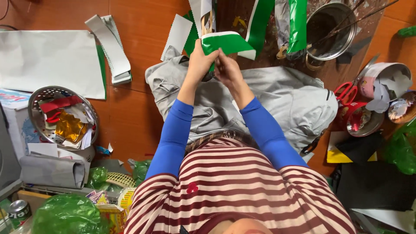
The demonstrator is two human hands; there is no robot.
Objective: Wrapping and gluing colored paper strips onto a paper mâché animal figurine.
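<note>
Both my hands meet over a green and white foil packet (pixel 229 43), held above a grey cloth (pixel 277 99) spread on the floor. My left hand (pixel 200 62) grips the packet's near left edge. My right hand (pixel 227 71) pinches the packet's lower edge just beside it. Blue sleeves cover both forearms. More green and white packet pieces (pixel 259 21) lie just beyond the hands.
A metal pot (pixel 331 32) with sticks stands at the back right, red scissors (pixel 346 93) and small bowls (pixel 364 121) to the right. A metal colander (pixel 60 115) of foil scraps sits at the left, near a white sheet (pixel 47 60) and folded strips (pixel 110 47).
</note>
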